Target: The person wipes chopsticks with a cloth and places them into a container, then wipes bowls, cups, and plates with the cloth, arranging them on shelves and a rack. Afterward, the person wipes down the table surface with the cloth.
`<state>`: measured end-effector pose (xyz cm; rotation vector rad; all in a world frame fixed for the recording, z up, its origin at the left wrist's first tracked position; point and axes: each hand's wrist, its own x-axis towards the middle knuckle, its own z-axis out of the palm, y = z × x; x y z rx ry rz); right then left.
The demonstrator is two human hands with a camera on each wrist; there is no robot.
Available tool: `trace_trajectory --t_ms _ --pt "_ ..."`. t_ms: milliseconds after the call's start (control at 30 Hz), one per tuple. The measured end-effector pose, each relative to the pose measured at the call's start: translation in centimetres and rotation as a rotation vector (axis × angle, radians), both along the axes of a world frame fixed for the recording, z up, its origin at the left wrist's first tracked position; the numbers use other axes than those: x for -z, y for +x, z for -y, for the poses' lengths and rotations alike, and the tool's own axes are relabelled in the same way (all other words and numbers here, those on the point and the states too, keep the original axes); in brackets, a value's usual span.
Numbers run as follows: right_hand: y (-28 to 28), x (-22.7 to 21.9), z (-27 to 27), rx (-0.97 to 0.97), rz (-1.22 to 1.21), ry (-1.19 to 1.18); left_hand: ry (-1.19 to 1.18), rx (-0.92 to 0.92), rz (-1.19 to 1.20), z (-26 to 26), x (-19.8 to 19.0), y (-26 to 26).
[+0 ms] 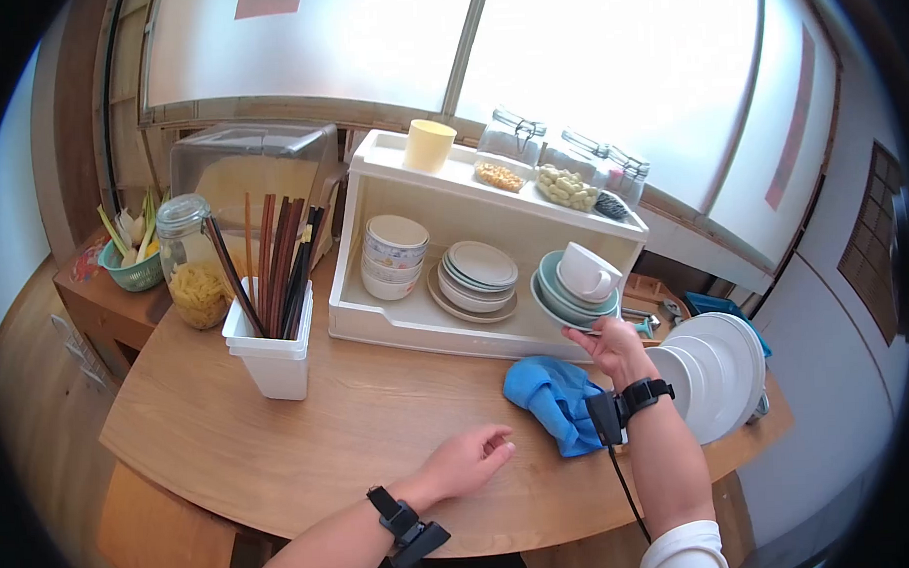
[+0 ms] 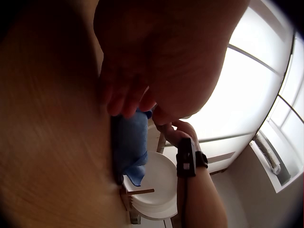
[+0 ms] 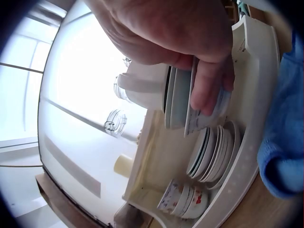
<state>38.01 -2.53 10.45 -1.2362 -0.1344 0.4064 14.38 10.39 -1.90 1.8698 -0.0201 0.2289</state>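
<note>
Just beyond right hand (image 1: pixel 609 345), tilted bowl stack (image 1: pixel 552 289), white cup (image 1: pixel 586 270) atop, pinched by lower rim at right end of shelf (image 1: pixel 426 338). Left hand (image 1: pixel 469 463) apart, loosely curled, empty. Step looks like shifting stack; next move likely needs steady levelling.

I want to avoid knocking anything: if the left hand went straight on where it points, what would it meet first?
Probably the crumpled blue cloth on the brown wooden table: it lies ahead of the bare left hand, though the hand's height above the table is unclear.
</note>
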Motion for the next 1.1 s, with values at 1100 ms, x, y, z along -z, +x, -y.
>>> trace_trajectory --t_ms 1100 --pt "-20.0 6.6 4.4 -0.446 -0.258 -0.032 -0.214 -0.348 0.238 -0.7 -2.6 -3.0"
